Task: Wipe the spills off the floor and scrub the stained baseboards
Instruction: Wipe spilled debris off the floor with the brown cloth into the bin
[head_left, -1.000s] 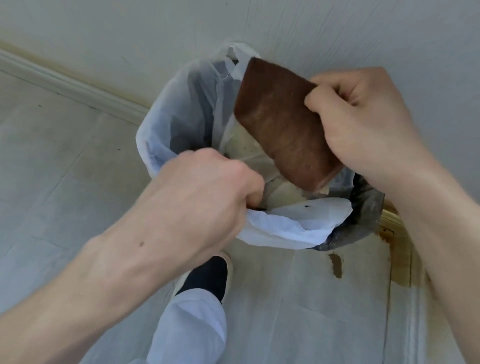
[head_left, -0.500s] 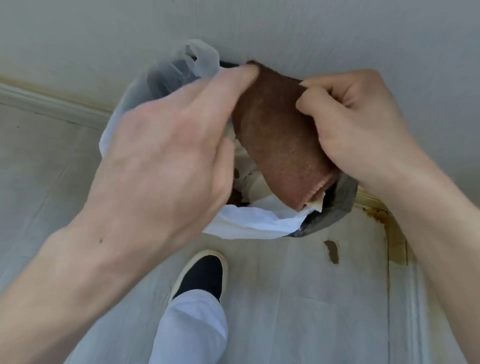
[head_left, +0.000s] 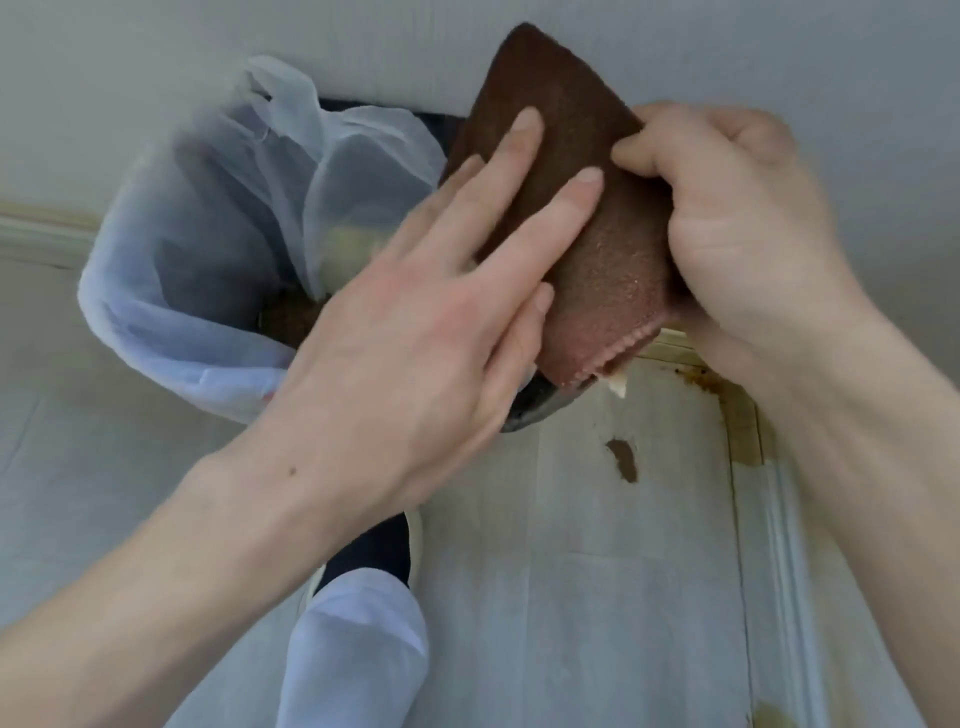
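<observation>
At the far left of the frame a baseboard (head_left: 36, 241) runs along the wall. Right of it, upper left of centre, stands a bin lined with a white bag (head_left: 218, 249). At centre the left hand (head_left: 415, 332) lies with straight, spread fingers flat against a brown cloth (head_left: 587, 218). The right hand (head_left: 737, 228), upper right, grips the cloth's edge with curled fingers and thumb. Below it, a brown spill (head_left: 623, 460) marks the floor (head_left: 597, 597), and a stained baseboard (head_left: 748, 431) runs down the right side. A shoe (head_left: 384, 545) shows at bottom centre.
</observation>
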